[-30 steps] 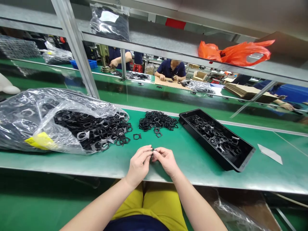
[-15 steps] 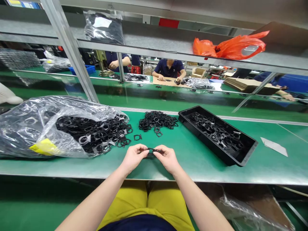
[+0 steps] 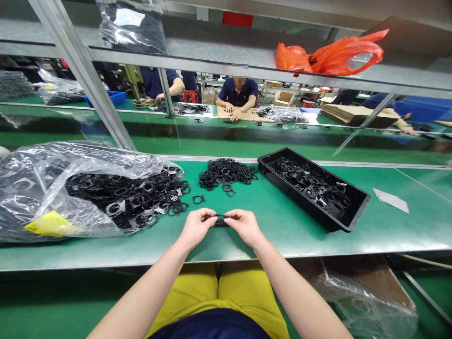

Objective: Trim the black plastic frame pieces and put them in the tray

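Note:
Between my two hands is a small black ring-shaped part (image 3: 221, 219), held just above the green bench top. My left hand (image 3: 198, 228) pinches its left side with thumb and fingers. The right side is pinched the same way by my right hand (image 3: 245, 229). Fingers cover much of the part, so I cannot tell whether it is one piece or two. A single black square frame with a round hole (image 3: 198, 199) lies flat beyond my left hand. Farther back sits a heap of black rings (image 3: 226, 173).
A clear plastic bag (image 3: 45, 188) spills black frames at left. At right stands a black tray (image 3: 314, 188) of black parts, with a grey card (image 3: 391, 200) beside it. A metal post (image 3: 81, 75) and shelf cross behind. Across the bench a co-worker (image 3: 240, 92) sits.
The view has shifted a little to the right. Both hands keep their pinch on the black part. The co-worker's hands across the bench have come together.

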### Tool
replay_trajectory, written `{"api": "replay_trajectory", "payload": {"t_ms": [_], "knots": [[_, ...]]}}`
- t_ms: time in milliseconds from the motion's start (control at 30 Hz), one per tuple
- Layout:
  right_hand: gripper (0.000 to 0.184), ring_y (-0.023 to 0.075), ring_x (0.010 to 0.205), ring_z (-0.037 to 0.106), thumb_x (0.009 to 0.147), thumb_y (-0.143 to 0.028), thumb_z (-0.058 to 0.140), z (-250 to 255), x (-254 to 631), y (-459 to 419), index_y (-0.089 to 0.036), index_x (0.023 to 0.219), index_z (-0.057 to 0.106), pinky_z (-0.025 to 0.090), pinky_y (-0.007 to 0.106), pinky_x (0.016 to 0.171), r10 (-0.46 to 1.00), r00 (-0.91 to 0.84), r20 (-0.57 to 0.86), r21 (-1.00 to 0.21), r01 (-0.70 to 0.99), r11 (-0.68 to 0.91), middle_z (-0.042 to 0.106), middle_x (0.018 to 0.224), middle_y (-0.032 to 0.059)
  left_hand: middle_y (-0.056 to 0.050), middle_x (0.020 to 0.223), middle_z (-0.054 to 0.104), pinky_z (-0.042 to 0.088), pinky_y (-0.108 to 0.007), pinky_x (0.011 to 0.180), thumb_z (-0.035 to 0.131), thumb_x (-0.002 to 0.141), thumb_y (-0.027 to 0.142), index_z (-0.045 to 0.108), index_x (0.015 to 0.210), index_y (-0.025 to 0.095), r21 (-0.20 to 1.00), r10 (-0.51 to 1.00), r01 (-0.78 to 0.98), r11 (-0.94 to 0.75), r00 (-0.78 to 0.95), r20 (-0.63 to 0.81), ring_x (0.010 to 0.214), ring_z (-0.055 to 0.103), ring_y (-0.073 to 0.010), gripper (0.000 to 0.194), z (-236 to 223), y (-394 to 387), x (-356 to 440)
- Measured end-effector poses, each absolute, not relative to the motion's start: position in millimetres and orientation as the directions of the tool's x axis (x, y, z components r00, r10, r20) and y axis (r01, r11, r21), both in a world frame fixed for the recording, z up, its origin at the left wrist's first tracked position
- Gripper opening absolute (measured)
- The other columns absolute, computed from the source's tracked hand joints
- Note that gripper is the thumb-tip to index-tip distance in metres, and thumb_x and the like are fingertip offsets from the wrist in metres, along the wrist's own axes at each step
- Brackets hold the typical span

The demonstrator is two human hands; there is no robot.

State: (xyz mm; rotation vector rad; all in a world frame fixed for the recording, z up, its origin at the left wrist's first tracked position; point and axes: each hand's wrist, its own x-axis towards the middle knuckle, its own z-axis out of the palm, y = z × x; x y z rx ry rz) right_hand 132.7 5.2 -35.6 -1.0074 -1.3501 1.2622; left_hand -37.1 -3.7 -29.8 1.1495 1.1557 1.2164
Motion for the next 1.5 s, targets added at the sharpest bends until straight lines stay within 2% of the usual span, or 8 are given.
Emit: {"api": "replay_trajectory", "payload": {"t_ms": [267, 600, 767, 1133, 1500], "knots": [[0.014, 0.0115, 0.056, 0.059, 0.059, -0.019, 0.077, -35.0, 134.6, 7.2, -0.016, 0.072, 0.073, 0.047, 0.024, 0.059, 0.974, -0.222, 0.037, -0.981, -0.194, -0.007, 0.07, 0.065, 0.0001, 0.003, 0.053, 0.06, 0.047, -0.02, 0.051, 0.079, 0.053, 0.022, 0.064, 0.065, 0.011, 0.972, 0.989, -0.189, 0.138, 0.085, -0.124, 0.047, 0.054, -0.0072, 0.022, -19.3, -2.7, -32.9], [0.028, 0.0108, 0.057, 0.06, 0.056, -0.026, 0.083, -33.3, 140.4, 8.8, -0.015, 0.079, 0.073, 0.047, 0.023, 0.057, 0.936, -0.349, -0.056, -0.926, -0.333, -0.179, 0.071, 0.07, 0.0037, -0.002, 0.059, 0.065, 0.047, -0.021, 0.053, 0.083, 0.049, 0.029, 0.066, 0.071, 0.01, 0.923, 0.971, -0.314, 0.221, 0.161, -0.177, 0.05, 0.057, -0.0085, 0.033, -14.2, -4.5, -31.9], [0.026, 0.0092, 0.054, 0.059, 0.056, -0.026, 0.084, -32.2, 139.4, 9.2, -0.013, 0.075, 0.072, 0.047, 0.022, 0.056, 0.921, -0.382, -0.078, -0.92, -0.328, -0.214, 0.069, 0.066, 0.0024, -0.001, 0.06, 0.066, 0.047, -0.021, 0.056, 0.08, 0.053, 0.026, 0.07, 0.077, 0.009, 0.934, 0.972, -0.288, 0.209, 0.168, -0.165, 0.053, 0.057, -0.0086, 0.031, -16.4, -5.3, -33.0], [0.024, 0.0097, 0.056, 0.057, 0.059, -0.029, 0.082, -32.2, 136.2, 7.6, -0.013, 0.07, 0.068, 0.045, 0.024, 0.061, 0.908, -0.415, -0.056, -0.954, -0.247, -0.172, 0.064, 0.062, -0.0006, 0.0, 0.062, 0.063, 0.044, -0.021, 0.057, 0.076, 0.058, 0.024, 0.068, 0.07, 0.011, 0.966, 0.968, -0.194, 0.172, 0.213, -0.13, 0.056, 0.054, -0.009, 0.019, -17.8, -5.5, -36.1], [0.025, 0.0103, 0.057, 0.056, 0.061, -0.033, 0.08, -26.9, 135.2, 4.8, -0.014, 0.071, 0.066, 0.045, 0.025, 0.062, 0.9, -0.434, -0.03, -0.973, -0.192, -0.125, 0.062, 0.063, -0.0015, 0.0, 0.061, 0.06, 0.043, -0.021, 0.057, 0.075, 0.061, 0.023, 0.067, 0.074, 0.011, 0.971, 0.949, -0.149, 0.186, 0.285, -0.138, 0.055, 0.054, -0.0088, 0.02, -13.8, -4.3, -40.3]]}}
